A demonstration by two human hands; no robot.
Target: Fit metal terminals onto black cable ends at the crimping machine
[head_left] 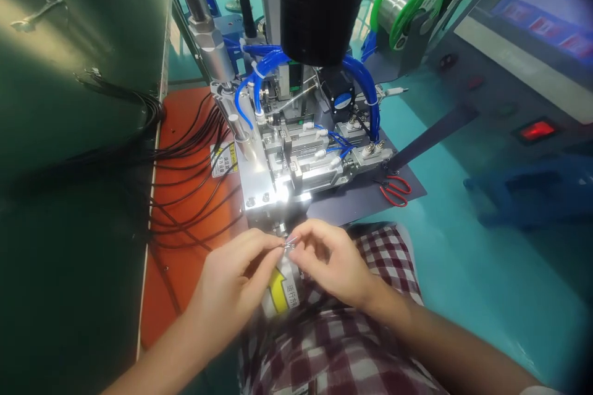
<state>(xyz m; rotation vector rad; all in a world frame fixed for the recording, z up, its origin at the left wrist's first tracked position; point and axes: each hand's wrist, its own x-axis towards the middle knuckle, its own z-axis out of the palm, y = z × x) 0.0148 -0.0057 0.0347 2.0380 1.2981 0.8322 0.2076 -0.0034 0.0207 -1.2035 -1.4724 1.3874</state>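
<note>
My left hand (245, 268) is closed in a pinch, thumb and forefinger meeting at a small shiny piece with thin prongs (290, 244). From the other side, my right hand (331, 262) pinches the same piece between thumb and fingertips. Its exact kind is too small to make out, and the fingertips partly hide it. Both hands are just in front of a metal bench machine (296, 160) with blue air tubes, over a yellow arrow label (278, 291).
Black cables (189, 163) run over an orange mat (180, 271) at left. Red-handled pliers (396, 191) lie on the machine's dark base at right. Behind stands a green spool of silvery wire (396, 6). A control panel with a screen (546, 12) is at upper right.
</note>
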